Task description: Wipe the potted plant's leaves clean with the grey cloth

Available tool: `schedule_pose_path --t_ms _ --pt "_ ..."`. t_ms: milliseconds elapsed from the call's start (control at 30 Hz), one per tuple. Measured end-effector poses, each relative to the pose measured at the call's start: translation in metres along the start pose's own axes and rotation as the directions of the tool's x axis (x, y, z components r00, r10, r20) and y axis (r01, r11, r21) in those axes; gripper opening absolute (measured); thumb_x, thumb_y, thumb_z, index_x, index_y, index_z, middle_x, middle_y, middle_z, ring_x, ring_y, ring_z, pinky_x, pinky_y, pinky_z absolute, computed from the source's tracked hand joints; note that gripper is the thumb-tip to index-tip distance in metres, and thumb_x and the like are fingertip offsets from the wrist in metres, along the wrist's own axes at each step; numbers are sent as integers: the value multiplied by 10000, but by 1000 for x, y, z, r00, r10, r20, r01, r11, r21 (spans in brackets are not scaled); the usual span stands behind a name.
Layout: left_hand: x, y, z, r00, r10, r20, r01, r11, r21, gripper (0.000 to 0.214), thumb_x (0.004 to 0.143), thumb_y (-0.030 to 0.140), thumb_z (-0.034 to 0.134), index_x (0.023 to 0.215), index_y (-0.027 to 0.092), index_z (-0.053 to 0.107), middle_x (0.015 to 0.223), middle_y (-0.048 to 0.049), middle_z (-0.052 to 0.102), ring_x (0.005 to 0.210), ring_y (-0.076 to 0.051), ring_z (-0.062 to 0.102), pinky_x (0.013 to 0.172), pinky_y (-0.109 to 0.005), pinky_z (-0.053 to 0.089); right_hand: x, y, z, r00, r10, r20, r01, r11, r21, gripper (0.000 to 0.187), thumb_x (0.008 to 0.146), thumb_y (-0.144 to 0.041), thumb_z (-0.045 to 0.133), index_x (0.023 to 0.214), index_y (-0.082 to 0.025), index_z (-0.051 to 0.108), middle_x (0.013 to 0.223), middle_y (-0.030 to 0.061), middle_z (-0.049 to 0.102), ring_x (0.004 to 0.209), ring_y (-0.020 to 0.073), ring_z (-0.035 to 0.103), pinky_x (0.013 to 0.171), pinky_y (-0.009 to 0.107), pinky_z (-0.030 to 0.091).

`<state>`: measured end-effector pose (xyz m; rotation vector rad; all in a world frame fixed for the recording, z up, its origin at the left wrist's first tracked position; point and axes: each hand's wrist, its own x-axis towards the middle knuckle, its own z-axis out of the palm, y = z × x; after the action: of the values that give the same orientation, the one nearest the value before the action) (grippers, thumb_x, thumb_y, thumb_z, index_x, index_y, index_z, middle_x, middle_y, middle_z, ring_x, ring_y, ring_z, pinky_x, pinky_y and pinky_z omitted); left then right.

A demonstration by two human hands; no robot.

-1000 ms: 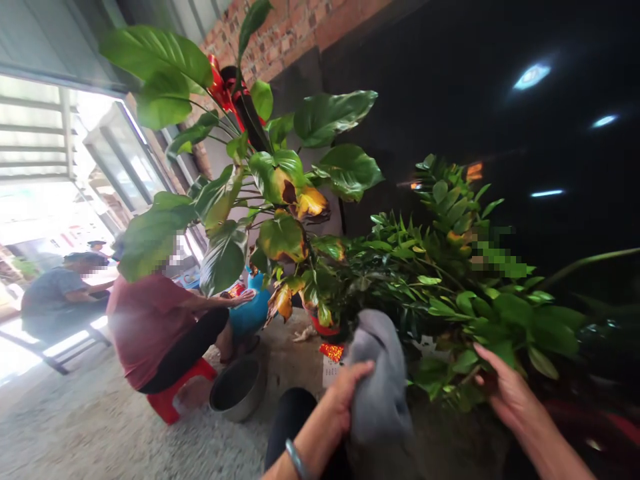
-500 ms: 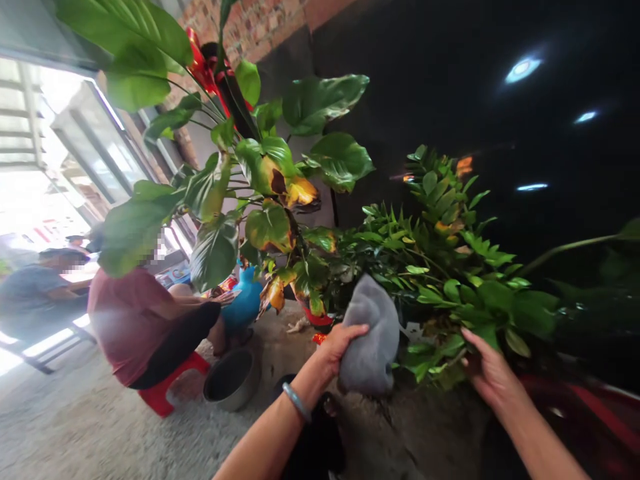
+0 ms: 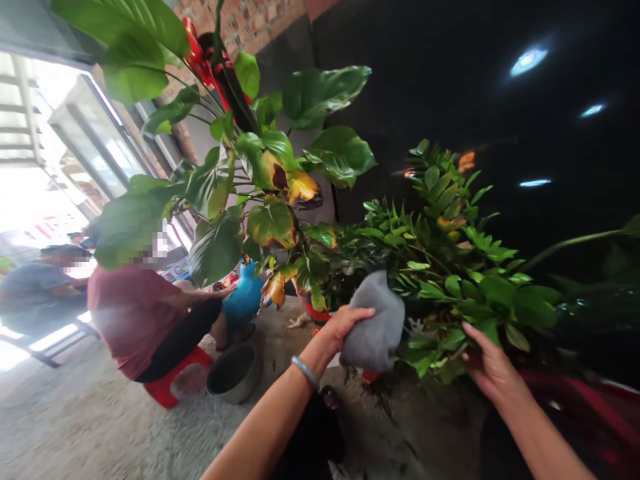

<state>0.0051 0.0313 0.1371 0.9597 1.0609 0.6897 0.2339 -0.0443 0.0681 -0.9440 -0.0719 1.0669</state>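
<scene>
My left hand [image 3: 345,328], with a bangle on its wrist, is closed on a grey cloth [image 3: 377,323] that hangs in loose folds. To the right, my right hand [image 3: 487,365] grips a low leafy stem [image 3: 453,350] of a bushy green plant [image 3: 435,230]. Its thumb and fingers are around the stem, partly hidden by leaves. The cloth is just left of this foliage and covers part of the plant behind it.
A tall plant [image 3: 270,223] with yellowed leaves rises ahead. On the left, a person [image 3: 133,320] sits on a red stool [image 3: 173,383] beside a dark bucket [image 3: 235,373] and a blue rounded vessel [image 3: 243,297]. Another person [image 3: 43,283] sits farther back. A shiny black wall [image 3: 425,80] reflects lights.
My left hand has risen slightly to the right with the grey cloth, which is now folded differently. My right hand has stayed at the same stem.
</scene>
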Motion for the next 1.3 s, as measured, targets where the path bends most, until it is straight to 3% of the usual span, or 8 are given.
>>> schedule_pose_path --t_ms 300,500,733,833,933,1100,1200,1300 --pt "-17 37 3 948 285 146 -273 957 -97 525 431 351 863 894 136 742 795 -45 739 714 -189 639 724 -305 483 7 5 -2 999 39 -24 -39 999 20 368 403 -108 811 725 -233 685 592 -100 706 418 102 589 282 167 399" --pt "-1 -5 -12 991 17 -129 -19 1000 -20 298 446 288 831 676 141 710 601 -30 688 585 -177 603 644 -317 481 0 -1 0 998 48 -35 -48 999 3 319 426 -115 796 706 -219 687 572 -95 697 397 92 562 262 159 375" --pt "-58 17 -29 983 152 100 -163 980 117 411 445 318 864 794 132 752 727 -42 742 637 -186 642 655 -287 497 3 0 -2 998 56 -42 -56 998 -3 309 429 -118 782 694 -234 672 550 -97 682 390 109 563 263 182 385" --pt "-54 49 -36 899 405 -166 -421 904 -74 432 472 326 853 839 137 727 729 -41 735 620 -175 640 620 -267 496 3 2 1 999 28 -35 -27 1000 13 339 429 -113 786 718 -249 671 580 -110 693 401 106 567 266 177 376" --pt "-38 40 -39 792 362 -492 -516 828 -221 350 527 297 818 818 153 685 658 -10 699 582 -156 621 597 -257 489 4 4 2 999 30 -29 -30 1000 5 339 425 -123 793 715 -245 666 572 -106 688 389 109 550 254 185 347" --pt "-44 -41 -30 975 -61 -212 5 966 -257 324 521 288 822 757 108 692 603 -70 687 635 -226 662 616 -303 495 9 7 -5 999 40 -1 -40 998 -38 330 430 -162 810 724 -229 675 570 -77 688 400 125 547 275 208 358" --pt "-66 -47 -26 999 -4 -35 -4 974 -228 416 477 316 852 808 105 715 655 -66 710 627 -202 656 620 -290 508 12 9 -10 1000 17 9 -16 998 -55 350 431 -175 812 754 -226 686 593 -68 696 419 135 559 285 218 360" --pt "-76 0 -28 973 168 -160 -204 949 -239 460 444 320 869 827 128 701 697 -45 721 599 -178 635 586 -280 509 12 10 -10 1000 -18 23 19 998 -60 367 431 -170 812 764 -244 676 598 -80 695 430 143 571 289 222 360"
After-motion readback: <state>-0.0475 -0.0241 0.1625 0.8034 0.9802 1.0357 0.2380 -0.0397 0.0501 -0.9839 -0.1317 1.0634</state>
